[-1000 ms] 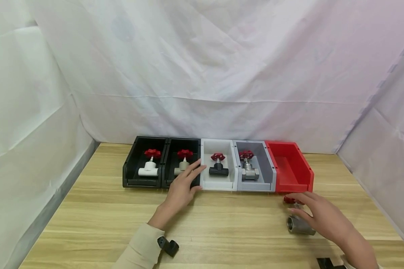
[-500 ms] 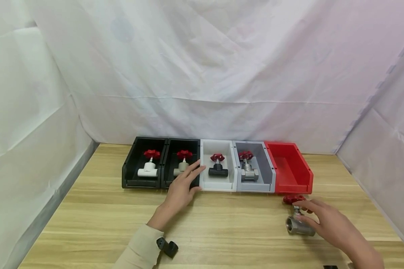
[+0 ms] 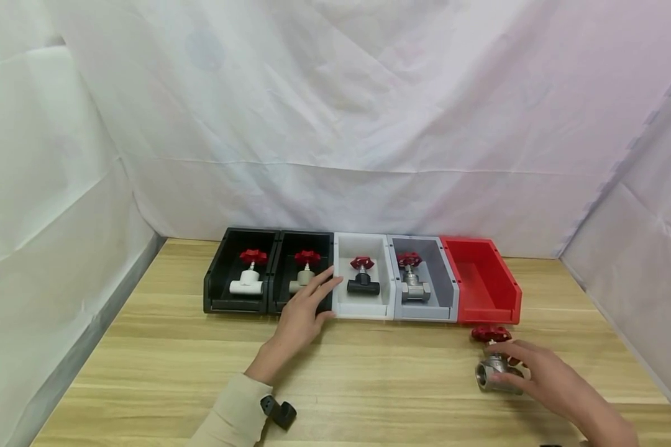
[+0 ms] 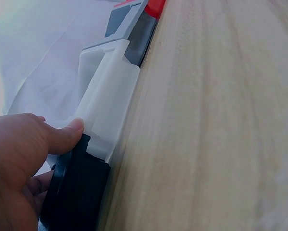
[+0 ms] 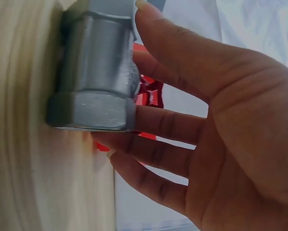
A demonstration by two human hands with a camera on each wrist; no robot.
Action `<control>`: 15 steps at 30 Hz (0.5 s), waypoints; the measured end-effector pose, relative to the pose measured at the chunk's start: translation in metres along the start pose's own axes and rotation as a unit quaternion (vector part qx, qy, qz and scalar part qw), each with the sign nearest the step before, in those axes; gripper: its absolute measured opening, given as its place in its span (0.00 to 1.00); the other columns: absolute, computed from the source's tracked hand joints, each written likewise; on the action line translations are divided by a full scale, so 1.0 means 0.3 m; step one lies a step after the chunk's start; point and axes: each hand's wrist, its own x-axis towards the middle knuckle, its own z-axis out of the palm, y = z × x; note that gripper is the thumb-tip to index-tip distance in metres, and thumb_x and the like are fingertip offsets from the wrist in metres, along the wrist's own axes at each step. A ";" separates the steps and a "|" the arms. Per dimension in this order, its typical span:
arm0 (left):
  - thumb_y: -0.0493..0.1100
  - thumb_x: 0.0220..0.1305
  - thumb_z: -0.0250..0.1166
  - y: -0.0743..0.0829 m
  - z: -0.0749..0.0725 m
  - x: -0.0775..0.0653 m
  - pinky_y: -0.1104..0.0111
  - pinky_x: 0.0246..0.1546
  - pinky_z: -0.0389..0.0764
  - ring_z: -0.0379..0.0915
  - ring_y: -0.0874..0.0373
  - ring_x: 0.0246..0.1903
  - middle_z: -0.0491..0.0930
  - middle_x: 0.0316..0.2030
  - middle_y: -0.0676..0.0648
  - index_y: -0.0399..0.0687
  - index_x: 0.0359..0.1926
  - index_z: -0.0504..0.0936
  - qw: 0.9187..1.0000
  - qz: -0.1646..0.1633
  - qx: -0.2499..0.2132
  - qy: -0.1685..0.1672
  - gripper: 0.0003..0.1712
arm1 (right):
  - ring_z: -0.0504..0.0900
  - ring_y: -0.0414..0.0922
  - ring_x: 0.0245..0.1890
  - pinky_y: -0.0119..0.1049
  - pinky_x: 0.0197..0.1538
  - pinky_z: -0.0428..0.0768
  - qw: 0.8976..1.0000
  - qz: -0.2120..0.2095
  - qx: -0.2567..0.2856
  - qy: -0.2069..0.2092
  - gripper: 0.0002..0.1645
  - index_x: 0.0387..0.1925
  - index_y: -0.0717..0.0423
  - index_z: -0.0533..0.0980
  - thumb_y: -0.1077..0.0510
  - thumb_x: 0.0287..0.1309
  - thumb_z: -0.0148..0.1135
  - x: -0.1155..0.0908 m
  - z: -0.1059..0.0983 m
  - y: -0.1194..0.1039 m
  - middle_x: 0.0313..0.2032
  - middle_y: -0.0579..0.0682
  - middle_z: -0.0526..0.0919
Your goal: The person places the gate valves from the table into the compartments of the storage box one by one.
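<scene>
My right hand (image 3: 542, 372) curls round a metal gate valve (image 3: 496, 376) with a red handwheel (image 3: 491, 334), on the table in front of the red bin (image 3: 483, 314). Its thumb lies against the body and its fingers reach behind the neck; the right wrist view shows the silver body (image 5: 103, 57) low over the wood. My left hand (image 3: 299, 316) rests with extended fingers on the second black bin (image 3: 304, 236) and the edge of the white bin (image 3: 363, 312). In the left wrist view its thumb (image 4: 69, 134) touches the corner where these bins meet.
A white valve (image 3: 247, 282) sits in the first black bin, a beige valve (image 3: 303, 276) in the second. The white bin holds a black valve (image 3: 363, 284), the grey bin (image 3: 444, 310) a metal valve (image 3: 415, 287). Behind the bins hangs a white cloth (image 3: 335, 124).
My right hand's fingers have moved down from above the handwheel to the valve's neck and body. The valve has turned slightly, showing more of its neck. My left hand stays put.
</scene>
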 end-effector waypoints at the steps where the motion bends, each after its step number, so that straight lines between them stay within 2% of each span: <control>1: 0.41 0.54 0.72 0.000 0.000 0.000 0.68 0.25 0.69 0.71 0.47 0.54 0.55 0.71 0.56 0.60 0.70 0.65 1.000 0.000 -0.001 0.000 0.43 | 0.76 0.50 0.44 0.51 0.42 0.79 1.000 -0.003 0.001 -0.001 0.36 0.54 0.43 0.78 0.33 0.44 0.69 0.000 0.004 0.003 0.48 0.52 0.79; 4: 0.41 0.54 0.72 0.000 0.000 0.001 0.67 0.27 0.70 0.71 0.46 0.54 0.55 0.71 0.56 0.60 0.70 0.65 1.000 -0.001 -0.002 0.001 0.43 | 0.75 0.50 0.44 0.50 0.42 0.79 1.000 -0.016 0.007 -0.003 0.35 0.54 0.42 0.78 0.34 0.43 0.70 0.000 0.016 0.013 0.48 0.53 0.78; 9: 0.41 0.54 0.72 0.000 -0.001 0.000 0.67 0.27 0.71 0.71 0.47 0.54 0.55 0.71 0.56 0.60 0.70 0.65 1.000 -0.002 -0.001 0.001 0.43 | 0.74 0.48 0.45 0.42 0.42 0.78 0.999 -0.047 0.013 -0.003 0.37 0.54 0.38 0.77 0.32 0.39 0.70 0.006 0.036 0.034 0.49 0.50 0.76; 15: 0.41 0.54 0.72 0.001 -0.001 0.001 0.68 0.25 0.69 0.72 0.47 0.53 0.55 0.71 0.56 0.60 0.70 0.65 1.000 -0.002 0.002 -0.001 0.43 | 0.74 0.46 0.45 0.39 0.41 0.77 0.998 -0.066 0.009 0.016 0.39 0.54 0.35 0.76 0.29 0.36 0.70 0.009 0.052 0.054 0.50 0.48 0.75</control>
